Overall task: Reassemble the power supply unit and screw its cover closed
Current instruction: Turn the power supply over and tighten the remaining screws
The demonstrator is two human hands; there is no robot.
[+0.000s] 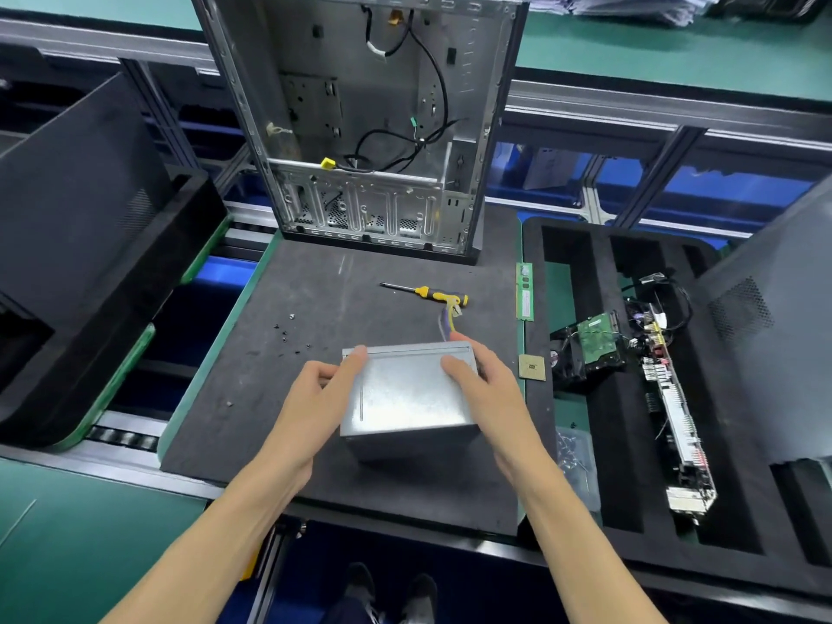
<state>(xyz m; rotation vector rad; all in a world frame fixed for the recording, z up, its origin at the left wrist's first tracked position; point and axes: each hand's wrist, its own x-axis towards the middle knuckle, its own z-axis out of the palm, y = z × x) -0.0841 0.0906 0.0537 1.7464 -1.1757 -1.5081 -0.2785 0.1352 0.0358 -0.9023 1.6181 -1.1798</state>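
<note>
The grey metal power supply unit (pixel 407 398) sits on the dark foam mat (pixel 342 317), its cover on top. My left hand (pixel 322 394) grips its left side, thumb on the top far-left corner. My right hand (pixel 484 389) grips the right side, thumb lying on the cover. Yellow and purple wires (pixel 448 324) stick out behind the unit. A yellow-handled screwdriver (pixel 427 293) lies on the mat beyond it. Several small black screws (pixel 288 337) are scattered on the mat to the left.
An open computer case (pixel 373 123) stands at the mat's far edge. A RAM stick (pixel 524 292) and a CPU chip (pixel 532 367) lie to the right. The black foam tray (pixel 608 443) holds a drive (pixel 596 340), a circuit board (pixel 675 412) and a bag of screws (pixel 574 452).
</note>
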